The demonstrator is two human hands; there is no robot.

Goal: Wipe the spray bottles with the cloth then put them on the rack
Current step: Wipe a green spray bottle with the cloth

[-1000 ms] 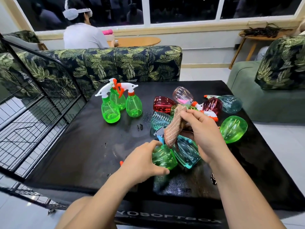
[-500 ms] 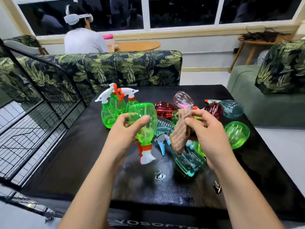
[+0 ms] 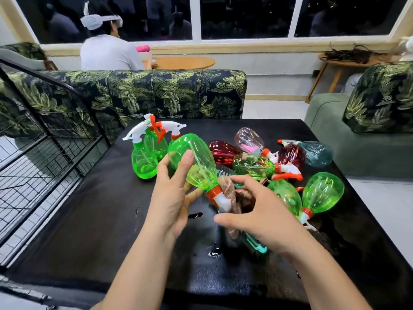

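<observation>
The rack (image 3: pixel 44 153) stands left of the table (image 3: pixel 89 231), sofa (image 3: pixel 167 92) behind. Tabletop: upright bottles (image 3: pixel 143 162) far left, heap of bottles (image 3: pixel 290 157) right, raised bottle (image 3: pixel 196 162) between, cloth (image 3: pixel 230 191) against its neck.

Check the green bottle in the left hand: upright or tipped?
Tipped. The bottle slants base up, orange collar and white head pointing down toward the cloth in the right hand; the left hand grips its body.

Green spray bottle (image 3: pixel 194 162), seven; red spray bottle (image 3: pixel 221 151), two; pink spray bottle (image 3: pixel 247 138), one; teal spray bottle (image 3: pixel 317 153), at least two; brown cloth (image 3: pixel 230 193), one; black wire rack (image 3: pixel 33 175), one.
</observation>
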